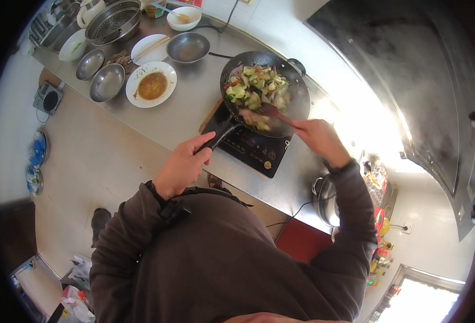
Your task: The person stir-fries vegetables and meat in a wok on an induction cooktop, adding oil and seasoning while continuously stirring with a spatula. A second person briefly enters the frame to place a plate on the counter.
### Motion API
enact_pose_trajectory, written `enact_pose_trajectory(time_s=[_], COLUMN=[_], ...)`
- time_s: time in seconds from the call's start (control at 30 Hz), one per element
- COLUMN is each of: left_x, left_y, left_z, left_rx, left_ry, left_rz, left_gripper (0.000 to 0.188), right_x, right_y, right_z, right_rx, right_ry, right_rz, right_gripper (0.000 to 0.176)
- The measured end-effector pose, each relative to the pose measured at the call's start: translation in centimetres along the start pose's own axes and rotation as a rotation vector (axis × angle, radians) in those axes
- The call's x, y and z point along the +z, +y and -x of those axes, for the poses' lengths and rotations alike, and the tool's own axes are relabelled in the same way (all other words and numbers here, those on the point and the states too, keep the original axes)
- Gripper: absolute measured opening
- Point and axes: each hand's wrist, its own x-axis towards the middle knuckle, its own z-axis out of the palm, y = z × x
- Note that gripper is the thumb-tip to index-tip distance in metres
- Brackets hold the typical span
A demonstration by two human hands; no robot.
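Note:
My left hand [187,163] grips the black handle [220,136] of a dark wok [300,93]. The wok sits on a black induction cooktop [247,151], tilted up at its far side. In it lie chopped green vegetables [257,82] with pale pinkish pieces and bits of red; those nearest the handle are blurred. My right hand [322,139] holds a reddish-brown spatula [280,115], its blade in among the food at the wok's near right. The blade is partly hidden by food and blur.
Left on the steel counter [189,97] stand a white plate of brown sauce [152,84], metal bowls [188,47], a white plate with chopsticks [148,46] and a steamer pot [114,24]. A lidded pot [328,202] stands at the right. A range hood [403,60] overhangs the far right side.

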Motion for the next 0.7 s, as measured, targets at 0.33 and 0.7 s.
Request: enact_pose_trajectory(time_s=[0.33,0.7], left_x=[0.7,0.9], left_y=[-0.1,-0.4], left_z=[-0.1,-0.2], left_rx=[0.028,0.03], left_ry=[0.027,0.061], left_rz=[0.01,0.006], left_gripper=[0.058,0.056], right_x=[-1.6,-0.4], right_y=[1.2,4.4], right_z=[-1.2,-2.7], right_rx=[-0.13,-0.229], right_ry=[0.088,0.175], right_rz=[-0.009,-0.041], right_gripper=[0.033,0.029])
